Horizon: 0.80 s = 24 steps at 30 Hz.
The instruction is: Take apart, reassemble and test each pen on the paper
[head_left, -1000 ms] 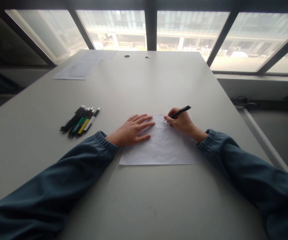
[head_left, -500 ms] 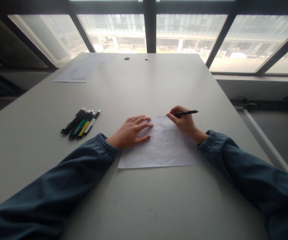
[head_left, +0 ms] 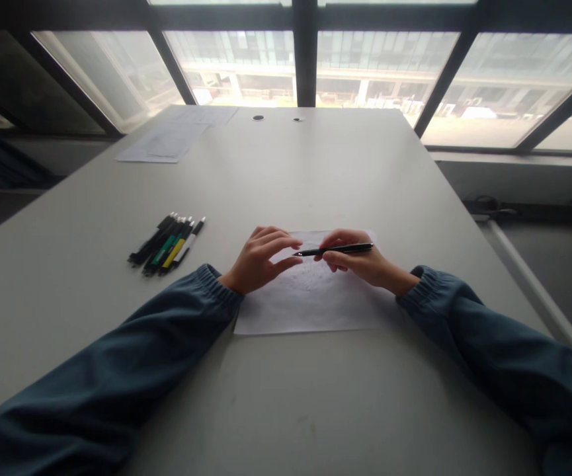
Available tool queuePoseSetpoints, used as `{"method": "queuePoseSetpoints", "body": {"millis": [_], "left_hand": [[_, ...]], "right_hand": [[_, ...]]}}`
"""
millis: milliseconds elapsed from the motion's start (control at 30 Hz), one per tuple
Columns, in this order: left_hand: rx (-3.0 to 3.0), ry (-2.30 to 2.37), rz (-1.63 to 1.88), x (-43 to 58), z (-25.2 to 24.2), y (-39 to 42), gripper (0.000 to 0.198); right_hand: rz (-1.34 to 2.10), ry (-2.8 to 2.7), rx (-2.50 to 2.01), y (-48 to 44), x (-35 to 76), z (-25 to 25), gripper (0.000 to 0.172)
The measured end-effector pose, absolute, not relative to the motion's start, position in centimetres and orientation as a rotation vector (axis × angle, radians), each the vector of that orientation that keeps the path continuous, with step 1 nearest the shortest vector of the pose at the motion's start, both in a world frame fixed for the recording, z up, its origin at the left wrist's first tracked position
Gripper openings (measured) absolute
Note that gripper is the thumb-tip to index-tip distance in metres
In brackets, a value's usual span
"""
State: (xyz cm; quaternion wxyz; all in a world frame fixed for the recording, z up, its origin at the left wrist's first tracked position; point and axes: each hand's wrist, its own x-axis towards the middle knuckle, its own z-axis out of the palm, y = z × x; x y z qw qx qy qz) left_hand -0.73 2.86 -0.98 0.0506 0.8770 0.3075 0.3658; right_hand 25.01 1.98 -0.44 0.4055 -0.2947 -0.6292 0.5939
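Note:
A sheet of white paper (head_left: 310, 314) with faint pencil-like marks lies on the pale table in front of me. My right hand (head_left: 352, 258) is closed on a black pen (head_left: 348, 248), held nearly level above the sheet with its tip pointing left. That tip is close to the thumb and fingertips of my left hand (head_left: 266, 258), which is over the sheet's left part. The left thumb and fingers are apart, with a gap between them and nothing gripped. Whether the pen tip touches a left fingertip I cannot tell.
Several pens (head_left: 169, 244) in black, green, yellow and white lie bunched on the table (head_left: 286, 410) to the left. More paper sheets (head_left: 159, 142) lie at the far left. Two round fittings sit near the far edge, before the windows.
The right hand has moved left and nearer with the pen, whose tip now points at the left hand. My left fingers have lifted and drawn toward the thumb. The view has shifted slightly.

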Motion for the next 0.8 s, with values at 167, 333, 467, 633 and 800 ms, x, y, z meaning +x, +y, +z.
{"method": "queuePoseSetpoints", "body": {"millis": [167,333,467,633,800], "left_hand": [[2.68,0.913,1.209,-0.6,-0.8,2.7,0.008],[2.639,1.05,1.321,-0.8,-1.1,2.9,0.009],[2.586,1.164,1.382,-0.9,-1.3,3.1,0.013],[2.547,1.243,1.374,-1.0,-1.5,3.4,0.016],[2.533,1.209,1.361,-1.1,-1.6,3.5,0.018]], "right_hand": [[1.558,-1.533,-0.759,2.3,25.1,-1.0,0.03],[1.669,-1.215,-0.761,3.1,25.4,-1.3,0.032],[1.785,-0.982,-0.752,3.7,25.9,-1.4,0.046],[1.771,-0.983,-0.729,3.9,26.1,-1.7,0.038],[1.747,-1.0,-0.733,3.7,26.1,-1.9,0.038]]}}
